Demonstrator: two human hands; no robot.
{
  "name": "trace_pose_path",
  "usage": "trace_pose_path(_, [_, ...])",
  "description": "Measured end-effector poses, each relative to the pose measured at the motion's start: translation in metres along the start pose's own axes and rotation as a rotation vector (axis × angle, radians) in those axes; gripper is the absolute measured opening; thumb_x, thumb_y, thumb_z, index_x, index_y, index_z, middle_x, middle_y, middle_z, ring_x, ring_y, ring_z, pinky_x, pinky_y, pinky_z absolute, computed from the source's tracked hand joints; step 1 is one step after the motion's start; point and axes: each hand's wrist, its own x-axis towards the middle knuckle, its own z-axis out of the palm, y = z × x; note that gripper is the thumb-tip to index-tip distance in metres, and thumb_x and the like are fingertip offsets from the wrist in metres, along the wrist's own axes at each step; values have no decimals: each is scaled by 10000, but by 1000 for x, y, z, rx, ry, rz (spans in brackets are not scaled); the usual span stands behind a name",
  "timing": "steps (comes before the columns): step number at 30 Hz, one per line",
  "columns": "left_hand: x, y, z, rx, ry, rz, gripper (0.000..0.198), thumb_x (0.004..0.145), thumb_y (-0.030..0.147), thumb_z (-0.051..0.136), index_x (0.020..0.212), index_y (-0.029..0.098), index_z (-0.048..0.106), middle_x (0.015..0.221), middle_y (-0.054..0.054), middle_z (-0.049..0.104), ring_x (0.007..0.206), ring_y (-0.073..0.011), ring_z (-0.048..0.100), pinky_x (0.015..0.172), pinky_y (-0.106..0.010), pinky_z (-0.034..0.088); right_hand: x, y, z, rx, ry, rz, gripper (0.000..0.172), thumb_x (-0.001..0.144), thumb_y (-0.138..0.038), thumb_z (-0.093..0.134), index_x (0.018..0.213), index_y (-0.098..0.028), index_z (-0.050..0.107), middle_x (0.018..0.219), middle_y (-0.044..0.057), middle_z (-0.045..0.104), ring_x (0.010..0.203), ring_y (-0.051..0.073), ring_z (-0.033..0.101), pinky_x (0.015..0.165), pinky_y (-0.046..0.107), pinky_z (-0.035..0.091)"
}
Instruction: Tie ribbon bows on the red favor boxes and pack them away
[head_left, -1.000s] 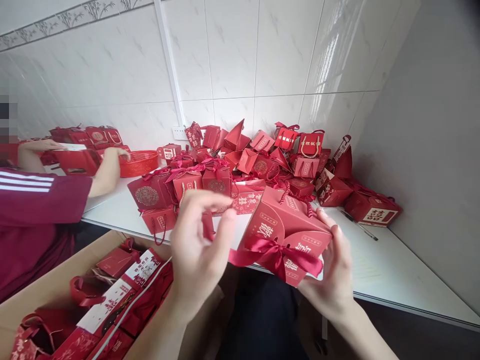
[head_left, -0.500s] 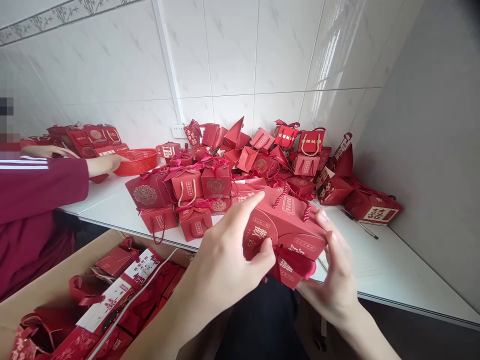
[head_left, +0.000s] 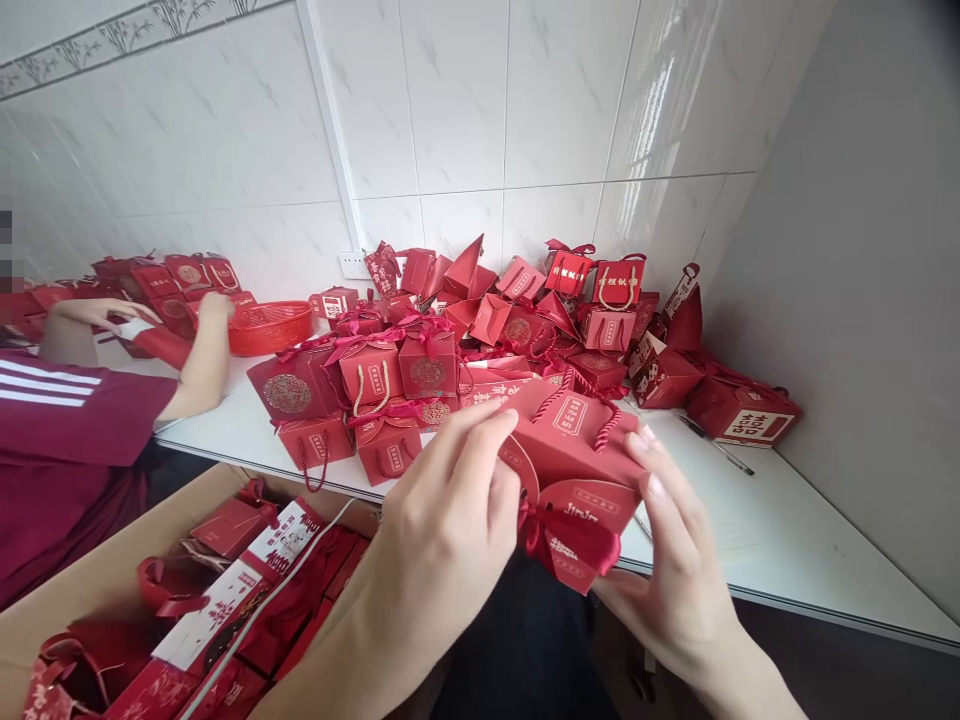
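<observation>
Between my two hands is a red gift box (head_left: pixel 581 445) with a twisted cord handle on top, held in front of the table edge. A dark red ribbon (head_left: pixel 574 535) is tied across its near side, under curved flaps with pale lettering. My left hand (head_left: pixel 454 500) grips the box's left side, its fingers bent and its thumb partly hidden at the flap. My right hand (head_left: pixel 679 540) holds the right side, with fingertips on the upper edge and the thumb under the lower corner.
Stacked gift boxes (head_left: pixel 371 372) and a heap of more boxes stand on the white table (head_left: pixel 817 540). A pen (head_left: pixel 716 445) lies at right. A cardboard carton (head_left: pixel 112 545) of boxes sits lower left. Beyond it, a co-worker's hands handle a box near a red basket (head_left: pixel 271 328).
The box tilts slightly, and its left flap is bent inward more. My left thumb has left the front of the flap. The co-worker's arm has lifted away from the basket.
</observation>
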Motion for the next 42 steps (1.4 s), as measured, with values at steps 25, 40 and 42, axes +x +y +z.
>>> trace_pose_path(25, [-2,-5,-4,-241,-143,-103,427,804,148,535,1228,161,489,1213,-76,554,1114,-185,534,937,-287,496,-4,4,-1,47,-12,62,926,740,-134,686,1456,-160,99,1495,124,208,1359,301,255,1081,499,330])
trace_pose_path(40, [-8,-12,8,-441,-42,-290,258,851,159,499,1104,205,492,1060,-60,582,931,-149,603,810,-273,528,-9,2,4,148,-11,209,962,711,-167,718,1454,-222,110,1455,173,280,1317,343,333,978,544,436])
trace_pose_path(42, [-9,-13,7,-497,-46,-319,212,887,167,425,1084,201,494,1025,-56,588,921,-140,602,787,-255,521,-11,2,4,157,-8,242,971,708,-169,720,1455,-226,102,1454,169,282,1317,344,332,981,545,432])
